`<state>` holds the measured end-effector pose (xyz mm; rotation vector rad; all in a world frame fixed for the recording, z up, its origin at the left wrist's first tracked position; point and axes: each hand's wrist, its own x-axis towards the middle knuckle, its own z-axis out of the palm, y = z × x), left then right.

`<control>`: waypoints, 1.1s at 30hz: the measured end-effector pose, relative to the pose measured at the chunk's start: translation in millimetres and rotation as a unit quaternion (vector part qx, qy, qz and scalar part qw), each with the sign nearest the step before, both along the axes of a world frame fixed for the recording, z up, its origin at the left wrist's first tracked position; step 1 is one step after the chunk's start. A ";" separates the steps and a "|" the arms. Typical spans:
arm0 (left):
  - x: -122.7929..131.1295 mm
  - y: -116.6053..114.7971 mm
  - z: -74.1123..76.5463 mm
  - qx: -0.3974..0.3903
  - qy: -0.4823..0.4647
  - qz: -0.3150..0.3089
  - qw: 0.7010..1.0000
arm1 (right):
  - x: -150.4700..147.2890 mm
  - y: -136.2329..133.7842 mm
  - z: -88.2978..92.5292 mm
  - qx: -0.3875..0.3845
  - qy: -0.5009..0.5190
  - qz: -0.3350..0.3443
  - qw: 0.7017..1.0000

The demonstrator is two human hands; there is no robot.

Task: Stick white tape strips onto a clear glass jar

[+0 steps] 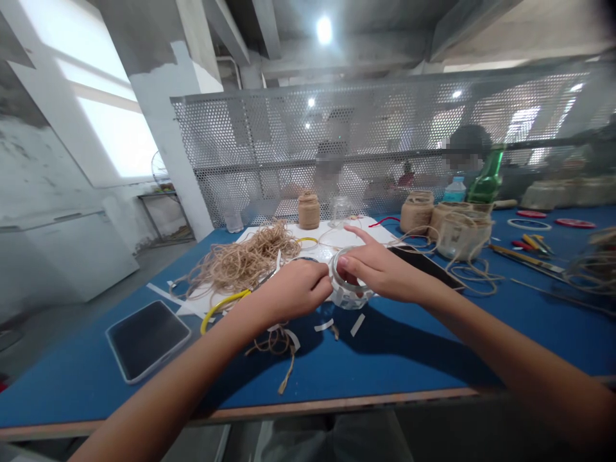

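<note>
A clear glass jar [353,298] stands near the middle of the blue table, with pale strips around its side. My right hand [378,264] grips its rim, fingers inside the mouth and the index finger stretched out. Close to the jar's left side is my left hand [305,287], its fingers curled together; what they hold, if anything, is hidden. Yellow-handled scissors [224,303] lie partly behind my left wrist. Beyond them sits a large tangle of twine [245,260]. Small white strips [357,325] and a twine scrap [287,372] rest in front of my hands.
A dark tablet-like object [148,339] lies at the left. Behind stands a twine-wrapped jar [308,210]; more jars [416,212] and a green bottle [487,176] are at the right. A perforated metal screen [269,151] borders the table's back, with people beyond.
</note>
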<state>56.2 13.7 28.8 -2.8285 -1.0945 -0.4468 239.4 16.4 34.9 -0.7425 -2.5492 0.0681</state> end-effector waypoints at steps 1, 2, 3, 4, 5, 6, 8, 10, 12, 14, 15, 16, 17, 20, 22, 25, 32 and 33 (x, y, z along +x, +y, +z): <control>0.0 -0.4 0.2 -0.002 -0.001 0.000 1.000 | 0.2 0.1 0.0 0.001 0.002 -0.001 1.000; -0.1 -0.7 0.4 -0.003 -0.002 -0.001 1.000 | 0.3 0.2 -0.1 0.001 0.005 -0.001 1.000; -0.3 -0.6 0.5 -0.001 -0.002 -0.002 1.000 | 0.4 0.3 -0.2 0.000 0.005 0.000 1.000; -0.5 -0.4 0.5 0.001 -0.002 -0.004 1.000 | 0.3 0.5 -0.3 -0.001 0.005 0.001 1.000; -0.7 0.0 0.5 0.002 -0.001 -0.006 1.000 | 0.3 0.7 -0.3 -0.002 0.004 0.002 1.000; -1.0 0.4 0.5 0.004 0.000 -0.007 1.000 | 0.2 0.9 -0.3 -0.002 0.004 0.002 1.000; -1.7 1.0 0.5 0.005 0.003 -0.007 1.000 | 0.2 1.2 -0.2 -0.001 0.006 0.000 1.000; -2.4 1.1 0.1 0.011 0.006 -0.004 1.000 | 0.4 1.5 0.1 -0.001 0.011 -0.003 1.000; -3.0 0.4 -1.2 0.027 0.009 0.002 1.000 | 0.8 1.8 0.4 0.000 0.014 -0.007 1.000; -3.5 -0.7 -3.4 0.052 0.002 0.013 0.999 | 1.3 2.3 0.6 0.000 0.014 -0.008 1.000; -3.7 -1.3 -4.7 0.064 -0.005 0.019 0.998 | 1.6 2.6 0.8 0.000 0.013 -0.008 1.000; -3.7 -1.9 -5.8 0.075 -0.015 0.026 0.997 | 1.8 2.8 1.0 0.000 0.012 -0.009 1.000; -3.7 -2.5 -6.8 0.084 -0.025 0.032 0.996 | 2.0 3.0 1.2 -0.001 0.012 -0.011 1.000; -2.9 -4.0 -8.3 0.098 -0.035 0.042 0.994 | 2.0 2.8 2.5 -0.003 0.008 -0.020 1.000; -1.9 -5.0 -7.9 0.103 -0.031 0.049 0.993 | 1.6 2.0 3.7 -0.003 0.002 -0.020 1.000; -0.3 -6.4 -6.6 0.098 -0.025 0.061 0.993 | 1.0 0.6 5.3 0.002 -0.004 -0.024 1.000; 2.7 -6.0 -7.6 0.092 -0.024 0.083 0.992 | 0.7 1.0 3.9 -0.003 -0.003 -0.029 1.000; 3.3 -5.8 -8.1 0.092 -0.026 0.085 0.992 | 0.6 1.3 3.3 -0.004 -0.003 -0.030 1.000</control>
